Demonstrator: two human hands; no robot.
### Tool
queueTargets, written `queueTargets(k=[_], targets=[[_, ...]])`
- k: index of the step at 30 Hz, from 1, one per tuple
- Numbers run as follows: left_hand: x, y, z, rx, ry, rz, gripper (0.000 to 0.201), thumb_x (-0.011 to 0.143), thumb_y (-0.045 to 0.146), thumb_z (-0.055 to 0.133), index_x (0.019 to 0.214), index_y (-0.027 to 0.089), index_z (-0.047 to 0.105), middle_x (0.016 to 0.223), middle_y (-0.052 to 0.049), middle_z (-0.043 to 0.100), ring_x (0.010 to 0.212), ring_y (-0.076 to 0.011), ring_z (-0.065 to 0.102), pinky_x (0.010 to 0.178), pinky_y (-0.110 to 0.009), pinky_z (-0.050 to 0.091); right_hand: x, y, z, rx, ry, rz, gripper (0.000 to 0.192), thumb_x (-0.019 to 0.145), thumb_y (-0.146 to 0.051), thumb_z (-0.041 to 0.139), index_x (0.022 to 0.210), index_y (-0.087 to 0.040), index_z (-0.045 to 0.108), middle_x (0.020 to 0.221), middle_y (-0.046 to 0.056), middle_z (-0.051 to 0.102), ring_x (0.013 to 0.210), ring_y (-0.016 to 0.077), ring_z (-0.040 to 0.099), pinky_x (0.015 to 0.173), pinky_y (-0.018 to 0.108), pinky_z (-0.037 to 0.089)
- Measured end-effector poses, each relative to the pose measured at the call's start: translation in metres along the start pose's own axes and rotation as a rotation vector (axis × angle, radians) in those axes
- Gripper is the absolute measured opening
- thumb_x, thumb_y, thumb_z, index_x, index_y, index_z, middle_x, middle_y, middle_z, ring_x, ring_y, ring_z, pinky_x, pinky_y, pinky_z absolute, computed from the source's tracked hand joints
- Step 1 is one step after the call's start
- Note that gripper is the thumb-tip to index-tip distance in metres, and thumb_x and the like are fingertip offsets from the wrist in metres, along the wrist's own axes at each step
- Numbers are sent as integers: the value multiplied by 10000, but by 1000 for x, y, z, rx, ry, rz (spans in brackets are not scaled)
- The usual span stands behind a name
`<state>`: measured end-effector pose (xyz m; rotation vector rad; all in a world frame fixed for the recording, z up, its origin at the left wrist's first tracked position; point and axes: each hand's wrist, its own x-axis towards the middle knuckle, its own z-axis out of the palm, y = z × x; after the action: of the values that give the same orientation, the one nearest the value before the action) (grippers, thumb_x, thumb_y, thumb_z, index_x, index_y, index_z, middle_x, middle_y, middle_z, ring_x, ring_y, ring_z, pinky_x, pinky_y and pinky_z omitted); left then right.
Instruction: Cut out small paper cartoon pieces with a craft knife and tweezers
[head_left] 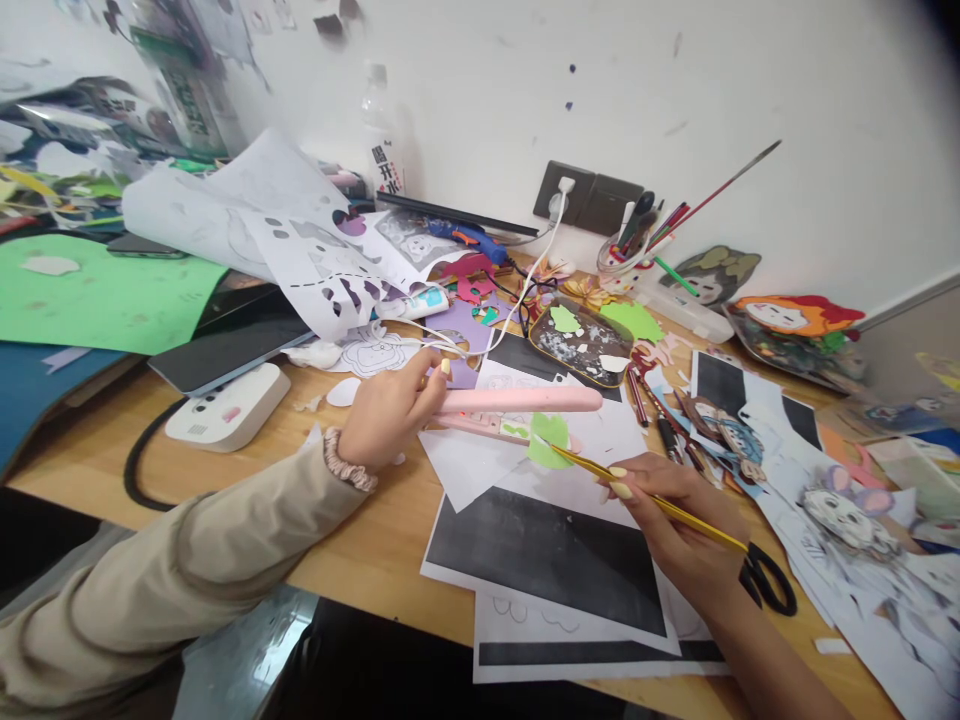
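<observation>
left hand (386, 410) grips my pink flat iron (517, 402) mid-frame, its plates parted over the green paper piece (550, 438); right hand (675, 520) pinches a yellow stick (645, 495) steadying it. i judge pressing is underway; next, clamp gently.

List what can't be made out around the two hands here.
- Head view: green paper piece, partly covered by the pink iron in the left hand.
- Yellow stick: middle hidden in the right hand.
- Black scissors: blades hidden behind that hand.
- Bottle label: too small to read.
</observation>
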<state>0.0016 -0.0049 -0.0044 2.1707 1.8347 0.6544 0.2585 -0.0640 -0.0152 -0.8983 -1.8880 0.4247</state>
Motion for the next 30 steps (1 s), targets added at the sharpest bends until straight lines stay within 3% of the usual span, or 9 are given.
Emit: queueTargets(k=[17, 22, 25, 30], targets=[[1, 1, 0, 28, -19, -15, 316, 816, 367, 186, 810, 213, 461, 495, 36, 448, 472, -129, 445, 475, -215, 264, -2, -1, 0, -17, -10, -12, 242, 634, -8, 535, 785, -197, 541, 696, 21, 609, 671, 165, 583, 596, 331, 463], [3, -2, 2, 76, 6, -24, 327, 824, 362, 178, 848, 211, 466, 537, 24, 504, 478, -134, 457, 464, -220, 251, -3, -11, 3, 18, -43, -39, 245, 654, -28, 513, 819, -209, 525, 676, 8, 602, 649, 155, 587, 540, 291, 465], [4, -3, 2, 56, -19, -45, 370, 826, 418, 154, 885, 213, 457, 576, 15, 544, 522, -149, 494, 487, -225, 278, 1, -19, 11, -85, -135, -115, 273, 658, -22, 512, 861, -205, 509, 692, 19, 605, 635, 139, 581, 524, 264, 467], [4, -6, 4, -61, -112, -39, 422, 814, 482, 126, 920, 204, 424, 644, 4, 581, 598, -160, 535, 538, -239, 328, 3, -18, 28, -334, -201, -396, 226, 642, -40, 570, 825, -165, 530, 643, 42, 607, 579, 125, 558, 493, 238, 465]])
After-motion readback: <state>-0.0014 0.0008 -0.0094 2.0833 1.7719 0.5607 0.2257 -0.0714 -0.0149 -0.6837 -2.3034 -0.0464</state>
